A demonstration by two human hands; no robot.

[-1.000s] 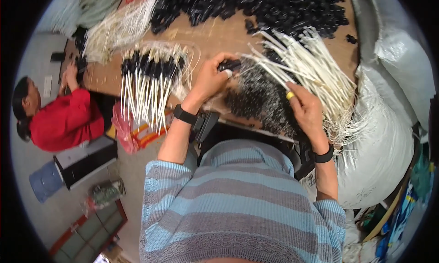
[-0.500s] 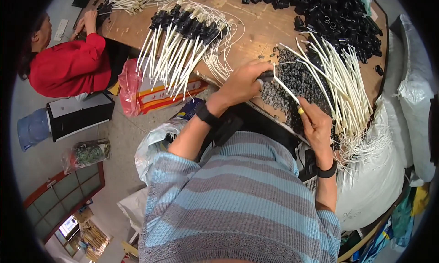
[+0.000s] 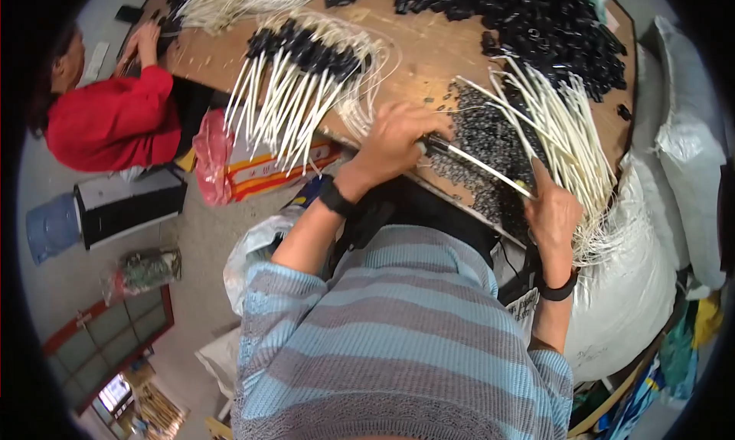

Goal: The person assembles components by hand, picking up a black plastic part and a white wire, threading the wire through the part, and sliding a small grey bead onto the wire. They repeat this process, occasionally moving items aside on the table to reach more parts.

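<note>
Now left fingers [image 3: 430,122] clamp a black plastic fitting [image 3: 440,143], right fingers [image 3: 542,177] a slim white rod [image 3: 490,169]! Brown wooden tabletop [image 3: 425,53] beside grey floor [image 3: 207,233].

No word or number can be read clearly. Small dark marks [image 3: 591,353] stand on the lower part of the bulging white sack [image 3: 632,302] at the right, too faint to make out. A pale sheet [image 3: 523,311] beside the striped sweater [image 3: 406,317] bears bold dark print, and an orange package [image 3: 264,186] on the floor shows blurred lettering on its pale band.
</note>
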